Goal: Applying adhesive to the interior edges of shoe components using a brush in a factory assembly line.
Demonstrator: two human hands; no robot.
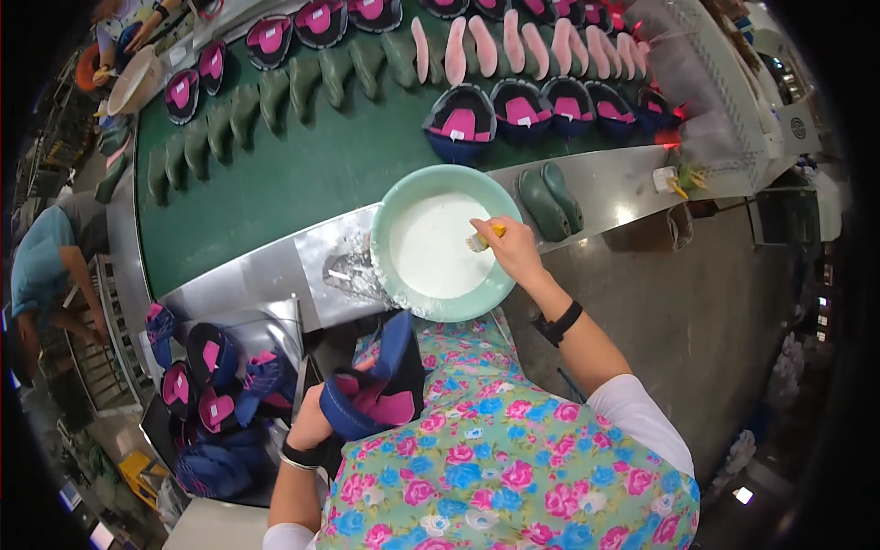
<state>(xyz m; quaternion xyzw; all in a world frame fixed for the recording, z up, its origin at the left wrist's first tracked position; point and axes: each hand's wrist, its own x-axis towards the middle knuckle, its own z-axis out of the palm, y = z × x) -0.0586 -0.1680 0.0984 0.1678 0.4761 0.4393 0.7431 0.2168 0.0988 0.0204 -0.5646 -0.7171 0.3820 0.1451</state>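
Observation:
My right hand [515,252] grips a yellow-handled brush [477,242], its pale bristles at the white liquid [433,240] in a light green basin [398,203]. Whether the bristles touch the liquid I cannot tell. The basin stands at the near edge of the work table, with white splashes on the metal beside it. Close to my lap, my left hand [310,420] is closed around a dark blue shoe upper [346,414] with a pink lining, its opening tilted up. Part of my fingers is hidden behind the upper.
A green conveyor belt [302,170] carries rows of dark green shoe lasts [274,99], pink insoles [483,46] and shoe uppers [460,124]. Two green lasts [548,203] lie right of the basin. More blue uppers [217,470] are heaped at my left. A person [46,261] bends at far left.

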